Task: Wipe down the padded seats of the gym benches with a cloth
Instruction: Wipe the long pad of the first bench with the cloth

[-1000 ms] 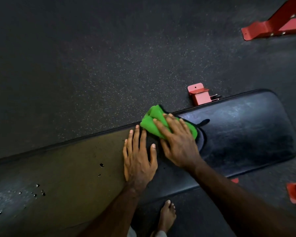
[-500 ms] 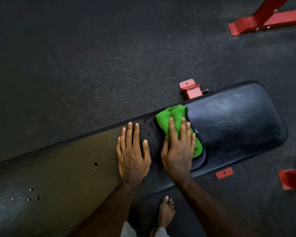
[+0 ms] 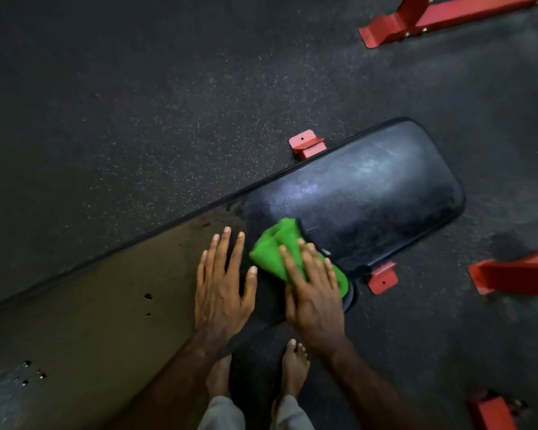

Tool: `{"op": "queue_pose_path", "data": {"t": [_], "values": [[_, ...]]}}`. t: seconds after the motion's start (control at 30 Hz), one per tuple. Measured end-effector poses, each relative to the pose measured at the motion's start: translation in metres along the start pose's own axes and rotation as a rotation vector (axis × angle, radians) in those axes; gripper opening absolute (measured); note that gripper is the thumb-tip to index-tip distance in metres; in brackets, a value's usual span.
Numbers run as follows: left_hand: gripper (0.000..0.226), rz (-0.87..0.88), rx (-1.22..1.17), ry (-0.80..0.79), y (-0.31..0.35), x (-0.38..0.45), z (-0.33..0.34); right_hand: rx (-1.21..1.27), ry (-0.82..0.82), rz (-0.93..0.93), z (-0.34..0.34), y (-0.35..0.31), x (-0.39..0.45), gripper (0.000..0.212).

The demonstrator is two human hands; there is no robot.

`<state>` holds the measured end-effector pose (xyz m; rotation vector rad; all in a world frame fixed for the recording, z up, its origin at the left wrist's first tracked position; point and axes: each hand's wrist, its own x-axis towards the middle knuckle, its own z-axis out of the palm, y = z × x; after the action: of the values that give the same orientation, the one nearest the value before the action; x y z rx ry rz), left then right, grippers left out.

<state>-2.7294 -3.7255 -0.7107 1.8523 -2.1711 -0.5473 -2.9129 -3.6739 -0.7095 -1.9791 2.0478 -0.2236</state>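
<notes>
A black padded bench (image 3: 370, 193) is lying over speckled dark flooring (image 3: 137, 103); the left hand (image 3: 221, 290) is resting flat and open on it, the right hand (image 3: 314, 293) pressing a green cloth (image 3: 277, 249) with straight fingers.

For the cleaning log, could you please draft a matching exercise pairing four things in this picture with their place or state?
Column one:
1. left hand
2. right hand
3. green cloth
4. red bracket

Column two:
A. on the floor at the bench pad's near edge
B. bunched under fingers
C. flat on bare pad
D. pressing the cloth down

Pairs: 1-C, 2-D, 3-B, 4-A
</notes>
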Motion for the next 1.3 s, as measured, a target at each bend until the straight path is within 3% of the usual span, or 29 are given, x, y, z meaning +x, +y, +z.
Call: {"op": "queue_pose_path", "data": {"t": [0.07,0.1,0.13,0.23,0.27,0.3,0.4,0.43,0.53,0.57,0.6,0.7,0.73,0.83,0.87,1.0,1.13,1.23,1.3], "values": [[0.063,-0.02,-0.021,0.004,0.003,-0.011,0.0,0.1,0.154,0.477,0.0,0.0,-0.001,0.07],[0.063,-0.024,-0.031,0.005,0.005,-0.016,0.001,0.151,0.194,0.638,0.003,-0.012,-0.004,0.069],[0.063,-0.018,-0.035,0.008,0.007,-0.021,0.002,0.156,0.181,0.646,0.007,-0.026,-0.01,0.069],[0.065,0.026,-0.042,-0.001,0.013,-0.03,0.007,0.063,0.017,0.123,0.013,-0.038,-0.045,0.072],[0.065,0.032,-0.047,-0.011,0.015,-0.03,0.008,0.039,-0.008,0.043,0.01,-0.024,-0.046,0.073],[0.065,0.03,-0.049,-0.017,0.016,-0.031,0.01,0.04,0.006,0.099,0.008,-0.013,-0.044,0.073],[0.065,-0.006,-0.051,-0.029,0.015,-0.032,0.012,0.228,0.174,0.625,0.007,-0.015,-0.03,0.069],[0.064,-0.011,-0.054,-0.03,0.014,-0.032,0.012,0.226,0.16,0.619,0.011,-0.024,-0.029,0.07],[0.064,0.012,-0.053,-0.022,0.013,-0.031,0.011,0.121,0.031,0.166,0.016,-0.022,-0.05,0.071],[0.064,0.016,-0.05,-0.019,0.012,-0.031,0.01,0.109,0.013,0.095,0.013,-0.01,-0.054,0.071],[0.064,0.012,-0.046,-0.018,0.012,-0.032,0.01,0.119,0.029,0.127,0.01,0.0,-0.055,0.07],[0.064,-0.013,-0.049,-0.027,0.01,-0.034,0.009,0.298,0.165,0.555,0.009,-0.018,-0.046,0.067],[0.064,-0.01,-0.051,-0.024,0.01,-0.034,0.009,0.301,0.153,0.552,0.011,-0.033,-0.044,0.067],[0.063,0.01,-0.056,0.007,0.009,-0.034,0.009,0.202,0.022,0.176,0.015,-0.049,-0.057,0.074],[0.061,0.004,-0.055,0.012,0.009,-0.034,0.008,0.15,0.011,0.128,0.013,-0.04,-0.058,0.077],[0.057,-0.036,-0.051,0.013,0.007,-0.035,0.006,0.167,0.099,0.443,0.002,-0.036,-0.041,0.075],[0.057,-0.055,-0.068,0.027,0.003,-0.032,0.001,0.041,0.043,0.091,0.001,-0.029,-0.032,0.07],[0.056,-0.094,-0.079,0.037,-0.003,-0.028,-0.002,0.05,0.164,0.335,-0.003,-0.017,-0.015,0.072],[0.057,-0.104,-0.08,0.035,-0.008,-0.025,-0.005,0.044,0.163,0.299,0.005,-0.041,-0.011,0.074]]}}
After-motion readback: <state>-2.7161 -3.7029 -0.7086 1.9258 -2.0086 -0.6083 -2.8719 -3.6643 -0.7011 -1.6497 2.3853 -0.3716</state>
